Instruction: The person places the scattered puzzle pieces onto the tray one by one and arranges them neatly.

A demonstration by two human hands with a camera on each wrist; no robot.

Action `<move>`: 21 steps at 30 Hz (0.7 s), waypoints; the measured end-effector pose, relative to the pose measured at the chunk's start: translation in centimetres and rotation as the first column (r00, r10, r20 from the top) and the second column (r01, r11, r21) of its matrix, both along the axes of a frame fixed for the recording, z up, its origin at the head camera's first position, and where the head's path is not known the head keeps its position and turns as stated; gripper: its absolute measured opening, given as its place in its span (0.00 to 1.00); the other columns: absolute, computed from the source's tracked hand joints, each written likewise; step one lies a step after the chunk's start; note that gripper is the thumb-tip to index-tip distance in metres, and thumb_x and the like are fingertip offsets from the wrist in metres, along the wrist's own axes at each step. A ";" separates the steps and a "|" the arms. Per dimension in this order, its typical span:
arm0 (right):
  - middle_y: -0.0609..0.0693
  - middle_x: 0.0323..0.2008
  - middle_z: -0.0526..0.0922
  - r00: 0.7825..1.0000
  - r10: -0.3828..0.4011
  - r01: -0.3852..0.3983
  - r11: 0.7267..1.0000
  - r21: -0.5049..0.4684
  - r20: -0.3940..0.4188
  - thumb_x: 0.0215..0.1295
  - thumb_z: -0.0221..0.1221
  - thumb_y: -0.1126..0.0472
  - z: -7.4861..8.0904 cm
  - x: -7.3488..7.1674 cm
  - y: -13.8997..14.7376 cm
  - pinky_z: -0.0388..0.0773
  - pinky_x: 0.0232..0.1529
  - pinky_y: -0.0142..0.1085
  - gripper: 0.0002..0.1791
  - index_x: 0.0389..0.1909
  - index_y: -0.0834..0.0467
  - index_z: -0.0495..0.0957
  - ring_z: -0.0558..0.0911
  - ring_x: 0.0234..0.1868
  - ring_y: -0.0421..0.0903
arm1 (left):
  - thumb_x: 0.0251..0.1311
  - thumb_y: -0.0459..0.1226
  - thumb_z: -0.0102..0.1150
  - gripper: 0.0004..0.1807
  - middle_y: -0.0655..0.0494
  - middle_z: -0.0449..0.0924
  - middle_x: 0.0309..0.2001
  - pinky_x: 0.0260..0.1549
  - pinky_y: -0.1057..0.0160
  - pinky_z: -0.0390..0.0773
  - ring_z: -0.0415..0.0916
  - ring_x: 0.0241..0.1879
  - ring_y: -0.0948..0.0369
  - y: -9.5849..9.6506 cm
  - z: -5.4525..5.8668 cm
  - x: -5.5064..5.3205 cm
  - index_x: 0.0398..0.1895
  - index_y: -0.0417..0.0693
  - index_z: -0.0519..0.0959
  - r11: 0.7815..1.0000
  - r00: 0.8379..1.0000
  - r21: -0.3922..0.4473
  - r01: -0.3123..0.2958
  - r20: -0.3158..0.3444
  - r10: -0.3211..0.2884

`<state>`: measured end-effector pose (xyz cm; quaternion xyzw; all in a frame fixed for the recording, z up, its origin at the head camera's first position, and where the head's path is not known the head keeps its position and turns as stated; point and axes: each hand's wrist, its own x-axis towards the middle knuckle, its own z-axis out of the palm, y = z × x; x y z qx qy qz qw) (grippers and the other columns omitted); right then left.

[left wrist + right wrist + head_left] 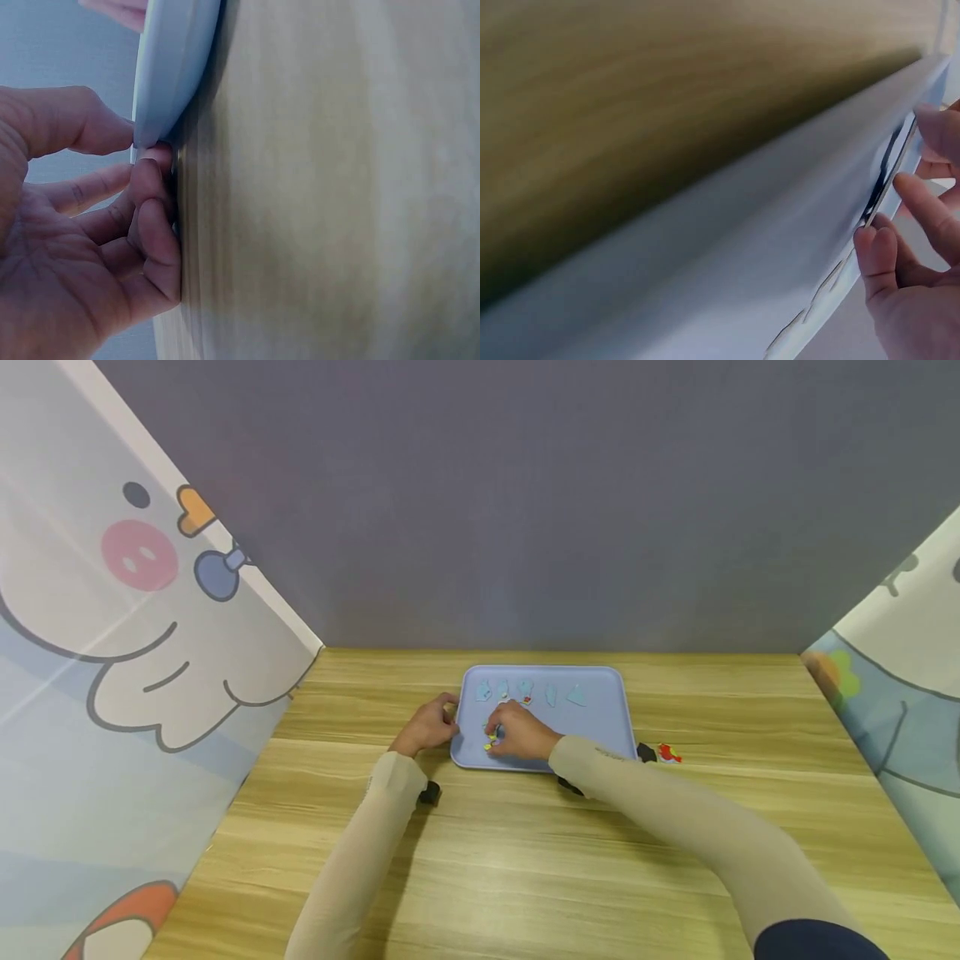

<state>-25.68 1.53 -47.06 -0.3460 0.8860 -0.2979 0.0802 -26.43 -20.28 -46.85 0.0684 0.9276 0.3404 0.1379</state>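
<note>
A light blue tray (pixel 585 727) lies on the wooden table. My left hand (pixel 431 724) is at its left side; in the left wrist view the thumb and curled fingers pinch the tray's rim (pixel 174 67). Over the left front part of the tray, my right hand (pixel 519 732) has its fingertips around a thin flat cutout piece with yellow (pixel 490 746) on it, partly hidden by the fingers. The right wrist view shows this thin piece (pixel 885 184) edge-on between fingertips, close over the tray floor.
Several flat pale blue cutouts lie in a row along the tray's back, among them a triangular one (pixel 576 695) and a narrow one (pixel 551 696). A red and yellow piece (pixel 670 753) lies on the table (pixel 480 860) right of the tray, beside a dark object (pixel 647 752). A grey wall (pixel 525 527) stands behind.
</note>
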 end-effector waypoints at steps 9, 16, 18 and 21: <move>0.49 0.44 0.75 1.000 -0.005 0.005 0.998 0.068 0.001 0.48 0.72 0.57 0.1 0.4 -0.4 0.68 0.53 0.39 0.17 0.39 0.58 0.83 0.71 0.49 0.48 | 0.52 0.29 0.59 0.31 0.48 0.77 0.34 0.29 0.61 0.76 0.76 0.30 0.56 0.4 0.2 0.0 0.62 0.43 0.65 1.000 1.000 0.017 0.022 0.004 -0.022; 0.51 0.49 0.73 0.999 0.034 -0.035 0.998 0.048 0.008 0.51 0.70 0.56 0.7 0.7 0.1 0.66 0.56 0.44 0.19 0.44 0.58 0.82 0.68 0.53 0.51 | 0.52 0.29 0.59 0.30 0.48 0.77 0.34 0.29 0.61 0.76 0.76 0.30 0.56 0.0 0.1 -0.2 0.62 0.44 0.65 1.000 1.000 0.006 0.017 0.008 -0.017; 0.52 0.49 0.73 1.000 0.030 -0.029 0.999 0.045 -0.007 0.52 0.70 0.56 0.9 0.6 0.3 0.62 0.59 0.47 0.20 0.46 0.58 0.82 0.68 0.53 0.51 | 0.52 0.30 0.59 0.31 0.48 0.77 0.34 0.29 0.60 0.76 0.76 0.30 0.56 -0.2 0.0 -0.2 0.62 0.44 0.66 1.000 1.000 0.002 0.017 0.003 -0.017; 0.52 0.52 0.73 1.000 0.003 -0.003 0.999 0.041 -0.005 0.53 0.69 0.56 1.5 0.8 1.2 0.61 0.60 0.49 0.21 0.47 0.59 0.81 0.67 0.56 0.52 | 0.51 0.30 0.59 0.31 0.47 0.77 0.34 0.29 0.61 0.76 0.76 0.30 0.56 -0.2 0.0 -0.2 0.62 0.44 0.66 1.000 1.000 0.003 0.021 -0.001 -0.021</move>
